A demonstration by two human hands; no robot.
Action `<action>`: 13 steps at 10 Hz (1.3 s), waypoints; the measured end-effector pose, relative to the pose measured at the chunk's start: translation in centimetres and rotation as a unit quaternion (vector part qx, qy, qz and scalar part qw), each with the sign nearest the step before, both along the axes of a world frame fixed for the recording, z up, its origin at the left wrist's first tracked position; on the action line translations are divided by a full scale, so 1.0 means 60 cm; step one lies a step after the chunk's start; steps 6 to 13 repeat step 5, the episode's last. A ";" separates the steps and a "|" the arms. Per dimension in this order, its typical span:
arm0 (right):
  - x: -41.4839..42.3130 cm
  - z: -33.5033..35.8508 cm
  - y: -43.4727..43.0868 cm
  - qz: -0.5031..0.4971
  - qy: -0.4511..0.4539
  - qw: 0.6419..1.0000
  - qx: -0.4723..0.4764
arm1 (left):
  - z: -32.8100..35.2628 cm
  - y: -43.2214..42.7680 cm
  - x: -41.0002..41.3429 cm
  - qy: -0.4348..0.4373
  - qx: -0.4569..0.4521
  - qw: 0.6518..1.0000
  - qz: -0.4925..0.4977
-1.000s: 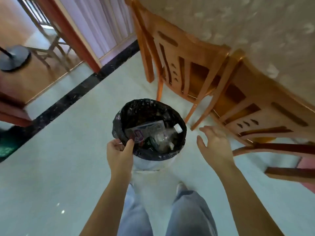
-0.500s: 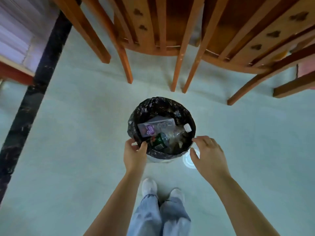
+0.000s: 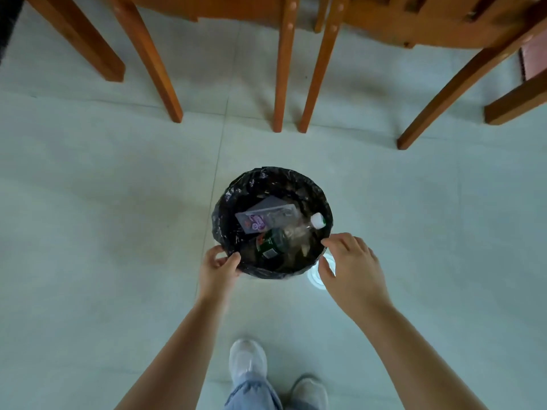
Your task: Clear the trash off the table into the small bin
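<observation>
Since a moment ago your view has tipped further down, so the small bin (image 3: 272, 184) now sits lower in the picture, with the wooden chair legs (image 3: 278, 84) well beyond it and your shoes (image 3: 247, 361) on the near side of it. Your right hand (image 3: 352, 269) has come in from beside the bin to its near-right rim, fingers loosely spread, the fingertips (image 3: 327, 242) at the edge of the black liner; whether they actually touch it you cannot tell from here. Your left hand (image 3: 217, 267) still pinches the near-left rim, thumb inside and fingers outside, holding the liner. Inside the bin lie a clear plastic bottle (image 3: 291, 232) with a white cap toward the right rim, and a flat clear packet (image 3: 266, 218) toward the far side. No table surface shows, so you cannot confirm it is clear. With both hands now at the rim, you look ready to lift or shift the bin, or gather the liner; the trash appears to be already in.
</observation>
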State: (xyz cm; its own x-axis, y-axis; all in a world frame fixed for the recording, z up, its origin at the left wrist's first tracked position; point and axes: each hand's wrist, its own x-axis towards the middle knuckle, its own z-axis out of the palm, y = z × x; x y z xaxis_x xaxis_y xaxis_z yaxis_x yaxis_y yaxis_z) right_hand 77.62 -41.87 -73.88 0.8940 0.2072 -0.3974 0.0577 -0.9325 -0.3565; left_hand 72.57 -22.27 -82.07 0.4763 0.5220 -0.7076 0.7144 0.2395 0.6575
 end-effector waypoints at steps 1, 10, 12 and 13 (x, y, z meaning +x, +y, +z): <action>-0.004 -0.039 -0.002 0.001 0.009 1.000 0.001 | -0.044 -0.008 0.009 -0.008 -0.005 1.000 0.000; -0.018 -0.123 -0.030 -0.015 0.027 0.999 -0.008 | -0.144 -0.026 0.003 -0.004 0.009 0.999 -0.032; -0.018 -0.123 -0.030 -0.015 0.027 0.999 -0.008 | -0.144 -0.026 0.003 -0.004 0.009 0.999 -0.032; -0.018 -0.123 -0.030 -0.015 0.027 0.999 -0.008 | -0.144 -0.026 0.003 -0.004 0.009 0.999 -0.032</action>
